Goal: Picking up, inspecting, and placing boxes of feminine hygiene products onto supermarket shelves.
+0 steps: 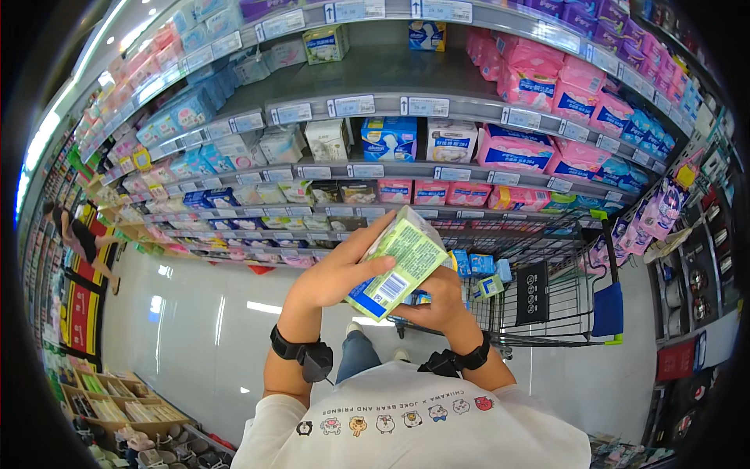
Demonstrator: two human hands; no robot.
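Between both hands I hold a green pack of sanitary pads (407, 255), tilted, with a printed side and a barcode facing up. My left hand (343, 269) grips its left side, the thumb lying across the printed face. On the lower right side my right hand (436, 299) closes around the pack, its fingers partly hidden behind it. Black straps with small devices sit on both wrists. Beyond the pack stands a store shelf (375, 170) of sanitary products, among them a blue pack (389, 139) and a similar green pack (326, 44) higher up.
A black wire shopping cart (556, 328) stands at my right, holding several blue packs and a small green-and-white pack (488, 286). Hanging purple packs (662, 208) line the right end. A person (82, 237) is in the aisle at far left. Wooden display bins (111, 398) stand at lower left.
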